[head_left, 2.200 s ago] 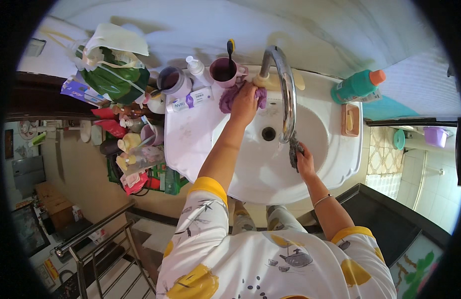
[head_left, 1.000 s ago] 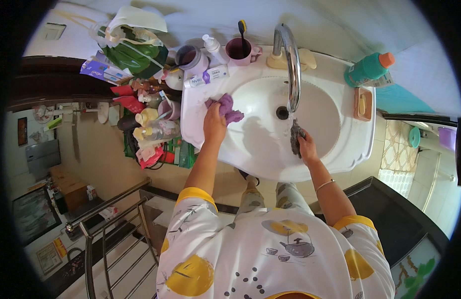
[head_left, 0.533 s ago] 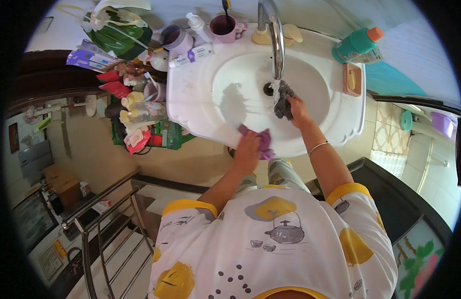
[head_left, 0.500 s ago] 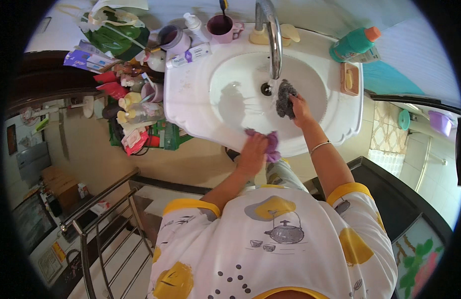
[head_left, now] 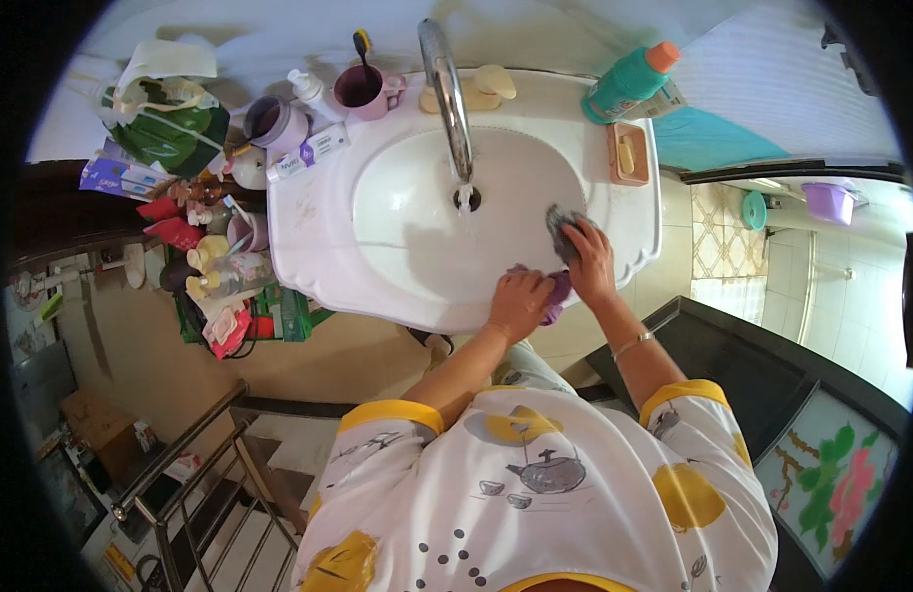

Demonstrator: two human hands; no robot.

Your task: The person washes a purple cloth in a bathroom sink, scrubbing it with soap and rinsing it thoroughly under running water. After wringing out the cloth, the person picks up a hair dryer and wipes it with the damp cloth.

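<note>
My left hand (head_left: 521, 304) is closed on a purple cloth (head_left: 558, 292) at the front rim of the white washbasin (head_left: 397, 308). A dark grey steel-wool scourer (head_left: 558, 225) is in my right hand (head_left: 591, 259), pressed against the right inner side of the bowl. Water runs from the chrome faucet (head_left: 446, 99) onto the drain (head_left: 467, 200). Both hands are close together, and part of the cloth is hidden beneath my left fingers.
Along the back ledge stand a pink mug (head_left: 365, 96) with a toothbrush, a pump bottle (head_left: 313, 92) and a toothpaste box (head_left: 308, 151). A teal bottle (head_left: 624, 87) and a soap dish (head_left: 629, 156) sit at right. Metal railing (head_left: 205, 474) lies behind, at left.
My right hand has moved with the scourer away from the water stream toward the basin's front right. My left hand stays at the front rim with the cloth. The view has shifted.
</note>
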